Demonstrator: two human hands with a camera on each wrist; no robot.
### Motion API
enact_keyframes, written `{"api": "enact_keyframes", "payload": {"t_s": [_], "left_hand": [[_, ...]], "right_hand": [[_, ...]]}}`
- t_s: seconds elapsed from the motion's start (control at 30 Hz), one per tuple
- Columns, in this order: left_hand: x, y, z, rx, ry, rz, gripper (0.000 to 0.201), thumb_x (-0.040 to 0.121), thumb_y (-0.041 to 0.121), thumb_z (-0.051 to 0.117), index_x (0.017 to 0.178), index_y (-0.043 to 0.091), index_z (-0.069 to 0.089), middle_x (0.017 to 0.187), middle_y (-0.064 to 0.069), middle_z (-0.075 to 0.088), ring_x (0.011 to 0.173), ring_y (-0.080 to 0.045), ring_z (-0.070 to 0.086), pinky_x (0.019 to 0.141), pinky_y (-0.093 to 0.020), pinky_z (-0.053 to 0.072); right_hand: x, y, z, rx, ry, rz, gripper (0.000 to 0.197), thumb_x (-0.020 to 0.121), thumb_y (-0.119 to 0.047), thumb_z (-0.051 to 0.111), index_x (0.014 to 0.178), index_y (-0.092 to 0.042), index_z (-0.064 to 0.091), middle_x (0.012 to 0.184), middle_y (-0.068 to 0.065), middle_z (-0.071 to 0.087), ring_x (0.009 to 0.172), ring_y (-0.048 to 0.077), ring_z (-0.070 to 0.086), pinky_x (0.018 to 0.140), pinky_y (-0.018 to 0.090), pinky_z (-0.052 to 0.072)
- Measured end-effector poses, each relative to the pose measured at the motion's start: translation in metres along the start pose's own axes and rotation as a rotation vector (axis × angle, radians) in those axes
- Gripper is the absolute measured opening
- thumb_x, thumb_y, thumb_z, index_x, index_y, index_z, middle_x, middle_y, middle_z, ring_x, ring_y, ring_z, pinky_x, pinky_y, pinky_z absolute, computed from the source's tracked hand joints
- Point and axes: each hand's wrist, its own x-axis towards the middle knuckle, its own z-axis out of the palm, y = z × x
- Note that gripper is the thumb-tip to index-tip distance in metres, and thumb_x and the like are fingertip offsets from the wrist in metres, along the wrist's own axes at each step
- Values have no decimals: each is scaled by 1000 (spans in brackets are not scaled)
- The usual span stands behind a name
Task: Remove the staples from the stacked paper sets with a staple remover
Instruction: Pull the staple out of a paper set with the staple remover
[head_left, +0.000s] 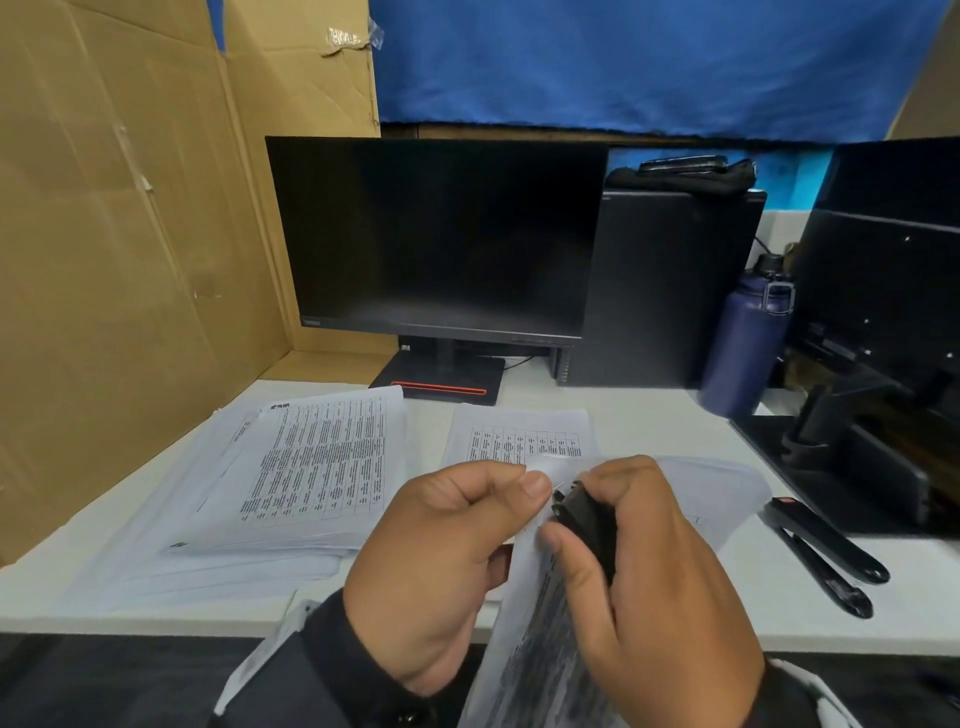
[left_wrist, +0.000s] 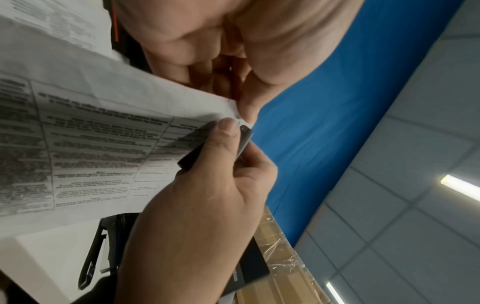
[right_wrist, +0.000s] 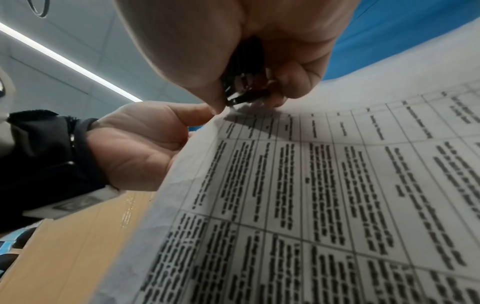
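Two hands: left hand (head_left: 441, 561) pinching paper set (right_wrist: 324, 195), right hand (head_left: 660, 577) around staple remover (head_left: 587, 525)

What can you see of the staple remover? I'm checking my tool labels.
The staple remover is a small black tool, seemingly plastic, with shiny metal jaws visible from the right wrist view. The right hand grips it, thumb on its side, jaws at the corner of the paper set, which the left hand pinches.

— Where is the light coming from?
— Ceiling light strips (right_wrist: 70, 62), up and left of the grip, cast cool, even light; a soft shadow falls on the paper set (right_wrist: 324, 195) just beneath it.
— And sharpness?
— Print blurs close to the grip. The tabletop (head_left: 597, 415) beyond bows at the wide-angle edges; the monitor (head_left: 436, 234) stays dark.
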Motion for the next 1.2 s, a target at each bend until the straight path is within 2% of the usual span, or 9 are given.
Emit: {"api": "enact_keyframes", "payload": {"t_s": [0.13,0.23,0.37,0.5,0.7,0.8,0.9,1.0,1.2], "left_hand": [[-1,-7,2,23,32,36,28,72,34,84,77,7,77,82,-21,58,80,-31,49,84,-49,45],[-1,-11,4,29,55,41,36,72,39,84,80,5,76,83,-19,51,83,-32,41,84,-50,40],[-2,-5,5,15,20,-1,20,73,25,82,77,5,78,82,-23,68,76,-30,62,87,-46,59],[-3,-6,5,13,25,-23,25,76,23,76,85,0,79,90,-27,73,79,-31,67,84,-45,60],[-5,-10,7,102,81,92,33,74,39,81,86,8,80,86,-40,63,81,-33,54,91,-74,49],[-3,-11,5,99,89,110,35,72,41,82,84,8,79,80,-36,58,80,-32,50,84,-55,49],[-1,-6,1,57,5,15,21,78,23,85,78,4,77,81,-24,64,75,-30,59,81,-45,57],[-2,-1,-1,-12,-48,-53,17,74,19,75,79,3,78,81,-20,71,69,-23,68,73,-36,63],[0,9,-7,138,-51,73,13,76,23,82,70,13,77,70,-11,66,65,-22,60,67,-30,53]], "right_hand": [[0,0,1,3,44,12,27,93,-49,46,108,-26,43,99,-13,42,69,9,52,53,25,48],[2,6,0,-10,27,-10,28,94,-49,45,108,-25,43,100,-12,42,74,11,50,55,27,48],[6,19,-5,-6,-23,-147,27,95,-39,52,110,-17,45,105,-5,47,81,12,52,68,24,46],[7,22,-5,-35,-23,-240,26,94,-33,57,109,-15,47,107,-2,47,88,18,53,76,28,46],[5,16,-5,296,-54,-7,21,93,-43,56,106,-28,47,99,-14,48,90,11,56,76,18,44],[4,14,-3,321,-35,-16,21,93,-41,57,106,-27,47,100,-14,48,90,10,55,77,18,43],[7,21,-8,57,-27,-255,23,95,-31,58,108,-16,48,103,0,51,89,22,52,76,34,48],[10,24,-11,-20,-12,-317,25,94,-28,61,109,-12,49,102,6,54,86,27,51,71,43,48],[4,13,-6,421,-79,35,20,90,-42,60,104,-31,51,100,-10,52,94,15,57,77,24,44]]}}
